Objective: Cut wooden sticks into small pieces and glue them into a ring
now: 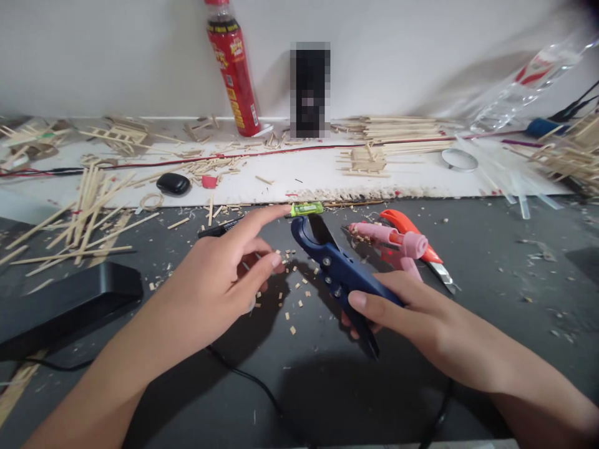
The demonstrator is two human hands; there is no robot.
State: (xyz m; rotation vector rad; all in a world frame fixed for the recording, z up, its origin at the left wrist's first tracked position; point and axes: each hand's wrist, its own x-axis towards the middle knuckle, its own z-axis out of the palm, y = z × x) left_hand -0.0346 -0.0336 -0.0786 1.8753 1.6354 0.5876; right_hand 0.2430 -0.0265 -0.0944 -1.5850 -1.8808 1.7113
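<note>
My right hand (pixel 402 308) grips the handles of a dark blue cutter (pixel 339 268), its hooked jaw and blade raised toward the middle of the dark work surface (pixel 491 280). My left hand (pixel 224 274) hovers just left of the jaw, index finger stretched toward a small green piece (pixel 307 209), thumb and other fingers curled; I cannot tell whether it pinches anything. Several tiny cut wood bits (pixel 292 293) lie scattered beneath both hands. A black marker (pixel 218 229) lies behind the left hand.
A pink glue gun (pixel 390 240) and an orange utility knife (pixel 416 240) lie right of the cutter. Wooden sticks (pixel 88 212) are heaped at left by a black box (pixel 65 305). Behind on the white board (pixel 304 171) are a red bottle (pixel 234 72), stick stacks (pixel 397 131) and a metal ring (pixel 459 159).
</note>
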